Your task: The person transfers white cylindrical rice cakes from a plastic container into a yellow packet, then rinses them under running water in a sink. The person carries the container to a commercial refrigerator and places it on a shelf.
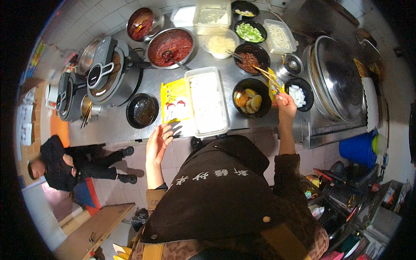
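Observation:
My right hand (286, 104) is pinched around the ends of wooden chopsticks (269, 76), which slant toward a black bowl of reddish-brown minced food (249, 61). A small yellow packet (274, 85) lies beside or behind them; whether my fingers touch it I cannot tell. Left of that hand is a black bowl of browned round slices (248, 99). To its right sits a black bowl of white chopped pieces (297, 96). My left hand (158, 143) is empty, fingers apart, at the counter's front edge. Just beyond it are a yellow printed packet (175, 100) and a glaring white plastic tray (208, 102).
On the steel counter (203, 61) stand two bowls of red sauce (170, 45), (141, 24), a bowl of chopped greens (250, 32), a black bowl (142, 110) and electric cookers (113, 74). A large lidded pan (339, 78) is at right. Someone sits at left (58, 162).

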The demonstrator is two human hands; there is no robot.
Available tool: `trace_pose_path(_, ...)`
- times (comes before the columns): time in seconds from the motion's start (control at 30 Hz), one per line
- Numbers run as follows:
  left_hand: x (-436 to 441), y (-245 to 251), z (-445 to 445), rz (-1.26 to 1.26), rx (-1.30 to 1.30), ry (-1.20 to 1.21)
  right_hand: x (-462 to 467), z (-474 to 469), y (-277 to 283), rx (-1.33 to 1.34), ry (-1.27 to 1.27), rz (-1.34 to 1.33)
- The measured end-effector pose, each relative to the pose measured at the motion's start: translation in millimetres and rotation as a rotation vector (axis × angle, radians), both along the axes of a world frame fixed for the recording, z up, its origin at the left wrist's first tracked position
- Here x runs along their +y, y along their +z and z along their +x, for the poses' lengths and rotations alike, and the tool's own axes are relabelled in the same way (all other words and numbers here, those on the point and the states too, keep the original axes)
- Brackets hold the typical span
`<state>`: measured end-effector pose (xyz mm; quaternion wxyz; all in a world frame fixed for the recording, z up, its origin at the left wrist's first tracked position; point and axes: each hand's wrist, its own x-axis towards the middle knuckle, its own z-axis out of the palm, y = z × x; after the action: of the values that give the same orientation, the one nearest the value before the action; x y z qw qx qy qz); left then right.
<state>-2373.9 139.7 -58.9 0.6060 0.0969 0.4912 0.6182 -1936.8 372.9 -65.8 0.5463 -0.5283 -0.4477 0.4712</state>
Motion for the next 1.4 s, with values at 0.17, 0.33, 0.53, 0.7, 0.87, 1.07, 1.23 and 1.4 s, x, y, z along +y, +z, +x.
trace_pose_path(0.17, 9.3, -37.9, 6.1, -0.230, 1.146, -0.133, -23.2, -29.5, 43.8, 0.002, 0.062, -0.050)
trace_pose_path(0.33, 56.6, -70.3, 9.1, -0.107, 1.685, -0.145, -44.6, -75.4, 73.3, 0.178, 0.355, -0.326)
trace_pose_path(0.53, 107.5, -80.3, 5.0, -0.556, 1.456, -0.174, -79.0, -130.6, 81.0, 0.269, 0.694, -0.437)
trace_pose_path(0.7, 93.3, -75.5, -5.0, -0.387, 1.181, -0.125, -93.5, -154.7, 78.3, 0.159, 0.846, -0.528)
trace_pose_path(0.87, 36.2, -43.6, -3.5, -0.189, 1.246, -0.012, -94.7, -171.0, 70.3, 0.173, 0.882, -0.562)
trace_pose_path(1.07, -27.3, 16.4, -6.4, -0.046, 0.790, 0.268, -73.1, -241.6, 26.5, 0.085, 1.040, -0.402)
trace_pose_path(1.23, -46.2, 42.0, -11.4, -0.074, 0.563, 0.387, -44.8, -313.0, -0.6, 0.130, 1.018, -0.403)
trace_pose_path(1.4, -60.6, 43.8, 0.9, -0.060, 0.422, 0.434, -51.5, -342.2, 21.3, -0.137, 0.945, -0.161)
